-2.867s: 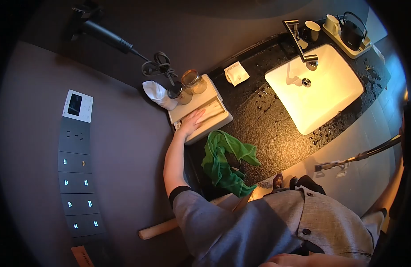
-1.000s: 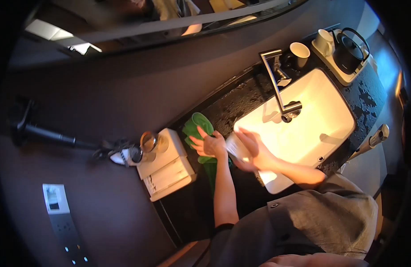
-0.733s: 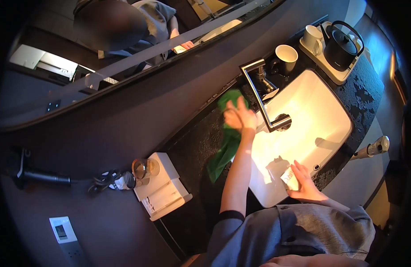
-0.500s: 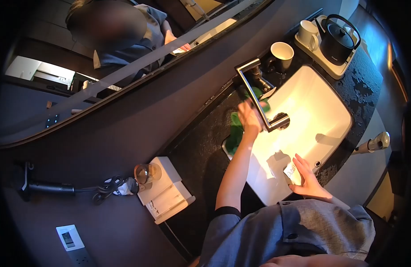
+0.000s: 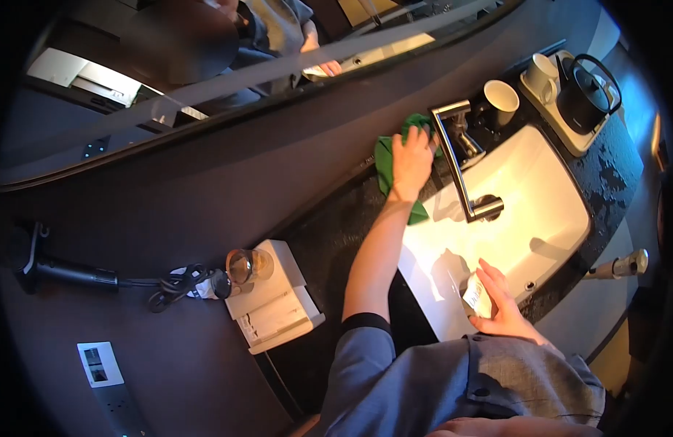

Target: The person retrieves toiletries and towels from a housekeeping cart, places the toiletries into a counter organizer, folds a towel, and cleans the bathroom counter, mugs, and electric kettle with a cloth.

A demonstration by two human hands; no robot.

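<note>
My left hand (image 5: 413,164) is closed over a green cloth (image 5: 384,164), pressed to the black counter beside the wall. The cloth bunches behind my fingers, and a corner of it hangs toward the sink's edge. Just right of this hand stands the angular metal faucet (image 5: 451,164). My right hand (image 5: 502,302) grips a small white piece with printed lettering (image 5: 478,295) above the near end of the white sink (image 5: 562,182). Exactly what kind of item that is I cannot make out.
A cup (image 5: 501,102) stands behind the faucet. Farther right, a tray (image 5: 575,140) holds a black kettle (image 5: 588,98) and a white mug (image 5: 542,76). On the left are a white box (image 5: 278,313) with glasses (image 5: 250,266) and a hair dryer (image 5: 78,273). A mirror (image 5: 169,124) lines the wall.
My left hand has slid the green cloth back along the counter toward the wall, away from the sink's edge. My right hand keeps its hold on the white piece. The view has shifted slightly.
</note>
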